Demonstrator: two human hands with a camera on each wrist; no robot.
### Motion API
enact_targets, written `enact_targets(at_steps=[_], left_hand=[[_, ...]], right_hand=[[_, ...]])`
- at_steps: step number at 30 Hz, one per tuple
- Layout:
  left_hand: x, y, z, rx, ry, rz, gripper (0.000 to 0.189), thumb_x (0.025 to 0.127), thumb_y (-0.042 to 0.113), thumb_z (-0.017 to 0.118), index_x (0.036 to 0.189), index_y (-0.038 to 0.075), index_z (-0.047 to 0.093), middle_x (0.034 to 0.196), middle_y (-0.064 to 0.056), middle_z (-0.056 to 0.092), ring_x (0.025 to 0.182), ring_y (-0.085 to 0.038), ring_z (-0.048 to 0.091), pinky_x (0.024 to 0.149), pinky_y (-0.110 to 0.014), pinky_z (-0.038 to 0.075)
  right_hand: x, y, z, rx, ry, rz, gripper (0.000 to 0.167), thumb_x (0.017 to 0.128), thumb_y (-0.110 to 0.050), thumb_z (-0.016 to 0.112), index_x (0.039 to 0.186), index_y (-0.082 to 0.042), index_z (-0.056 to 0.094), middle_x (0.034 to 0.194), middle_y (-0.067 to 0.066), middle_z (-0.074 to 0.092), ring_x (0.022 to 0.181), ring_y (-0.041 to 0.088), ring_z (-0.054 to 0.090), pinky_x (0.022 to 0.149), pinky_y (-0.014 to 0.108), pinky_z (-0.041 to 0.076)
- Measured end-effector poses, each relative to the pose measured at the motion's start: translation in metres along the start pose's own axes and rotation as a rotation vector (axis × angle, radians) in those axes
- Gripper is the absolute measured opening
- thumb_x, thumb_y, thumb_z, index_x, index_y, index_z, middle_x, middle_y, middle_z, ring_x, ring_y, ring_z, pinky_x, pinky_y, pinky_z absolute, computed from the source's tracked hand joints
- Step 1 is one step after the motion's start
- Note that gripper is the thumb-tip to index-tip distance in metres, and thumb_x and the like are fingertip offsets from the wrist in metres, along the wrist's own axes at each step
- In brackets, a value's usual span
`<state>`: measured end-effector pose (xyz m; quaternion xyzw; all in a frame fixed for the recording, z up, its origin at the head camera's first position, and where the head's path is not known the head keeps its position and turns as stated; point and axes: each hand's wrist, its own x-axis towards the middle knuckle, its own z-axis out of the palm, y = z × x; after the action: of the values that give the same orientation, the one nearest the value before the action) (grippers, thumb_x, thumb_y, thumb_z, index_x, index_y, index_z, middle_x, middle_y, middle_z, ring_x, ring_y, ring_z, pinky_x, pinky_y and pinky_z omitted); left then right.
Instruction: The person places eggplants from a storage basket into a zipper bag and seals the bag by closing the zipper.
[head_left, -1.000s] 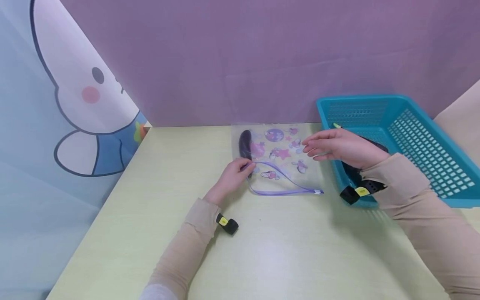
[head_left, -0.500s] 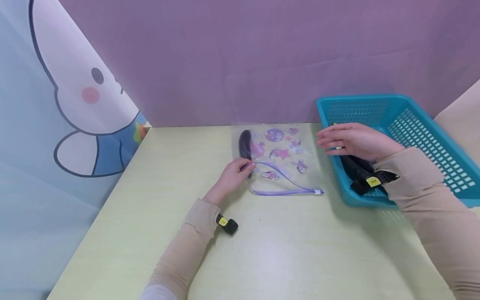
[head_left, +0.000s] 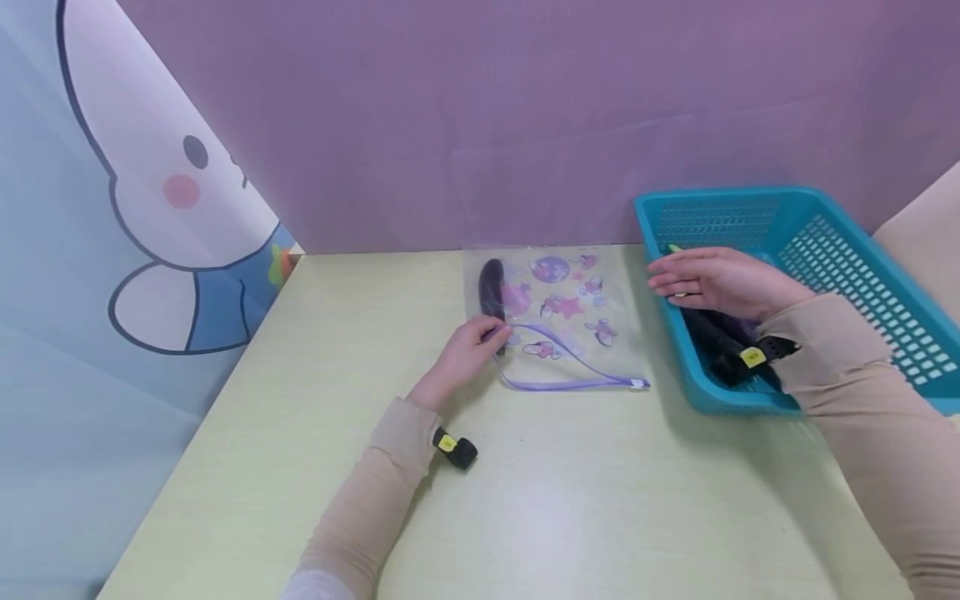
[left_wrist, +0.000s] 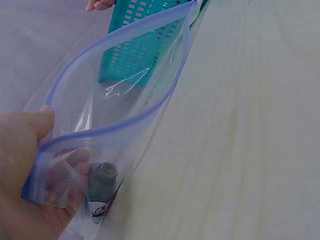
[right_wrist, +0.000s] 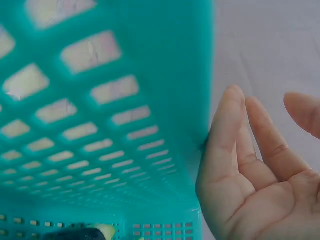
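A clear zip bag with a purple zip and pink and purple cartoon prints lies flat on the table, its mouth spread toward me. My left hand pinches the mouth's left corner. Inside, along the left side, lies a dark purple eggplant; its stem end shows through the plastic in the left wrist view. My right hand hovers over the left rim of a teal basket. Its fingers are nearly straight, with nothing held in them.
Dark, long vegetables lie in the basket, partly hidden by the right arm; one has a pale green end. A purple cloth hangs behind the table. A cartoon-print cloth hangs at the left.
My right hand has moved right, from beside the bag to above the basket's left rim. The left hand and the bag have stayed in place.
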<state>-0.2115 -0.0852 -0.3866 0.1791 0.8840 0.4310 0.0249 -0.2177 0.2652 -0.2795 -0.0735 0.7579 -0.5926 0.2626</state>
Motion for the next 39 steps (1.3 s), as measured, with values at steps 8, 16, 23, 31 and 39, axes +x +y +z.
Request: enact_targets(at_steps=[8,16,23,31,39], left_hand=[[0.0,0.001,0.0,-0.007,-0.004,-0.007,0.025,0.098,0.024,0.052,0.096,0.002,0.065,0.088,-0.007,0.057,0.081,-0.019,0.05,0.074,-0.029,0.043],[-0.001,0.002,0.001,-0.005,-0.01,-0.022,0.025,0.098,0.023,0.052,0.1,0.002,0.066,0.092,-0.008,0.06,0.084,-0.02,0.052,0.078,-0.032,0.045],[-0.001,0.001,0.002,-0.039,0.028,-0.004,0.021,0.095,0.019,0.057,0.105,0.003,0.066,0.101,-0.01,0.064,0.091,-0.022,0.057,0.085,-0.034,0.048],[-0.004,-0.004,0.003,-0.184,0.091,0.059,0.016,0.084,0.009,0.069,0.099,0.002,0.067,0.096,-0.01,0.065,0.086,-0.017,0.058,0.08,-0.027,0.049],[-0.003,-0.015,0.003,-0.339,0.08,0.084,0.013,0.08,0.0,0.071,0.092,-0.004,0.069,0.084,-0.012,0.064,0.074,-0.011,0.053,0.067,-0.019,0.044]], right_hand=[[-0.002,0.005,-0.01,-0.015,0.009,0.006,0.026,0.102,-0.026,0.039,0.125,-0.019,0.049,0.105,-0.015,0.063,0.099,0.001,0.06,0.087,0.019,0.049],[-0.004,0.011,-0.022,-0.107,0.038,0.033,0.053,0.102,-0.032,0.038,0.143,0.001,0.03,0.107,-0.018,0.06,0.1,-0.003,0.059,0.088,0.019,0.049],[-0.01,0.017,-0.044,-0.153,0.109,0.063,0.061,0.102,-0.038,0.035,0.145,0.002,0.022,0.102,-0.023,0.057,0.097,-0.008,0.058,0.088,0.018,0.049],[-0.013,0.02,-0.058,-0.332,0.234,0.1,0.07,0.1,-0.045,0.035,0.145,0.008,0.022,0.102,-0.014,0.059,0.088,-0.01,0.056,0.091,0.027,0.049],[-0.009,0.023,-0.067,-0.615,0.373,0.106,0.068,0.1,-0.043,0.031,0.139,0.013,0.031,0.136,0.037,0.038,0.116,0.046,0.046,0.097,0.057,0.04]])
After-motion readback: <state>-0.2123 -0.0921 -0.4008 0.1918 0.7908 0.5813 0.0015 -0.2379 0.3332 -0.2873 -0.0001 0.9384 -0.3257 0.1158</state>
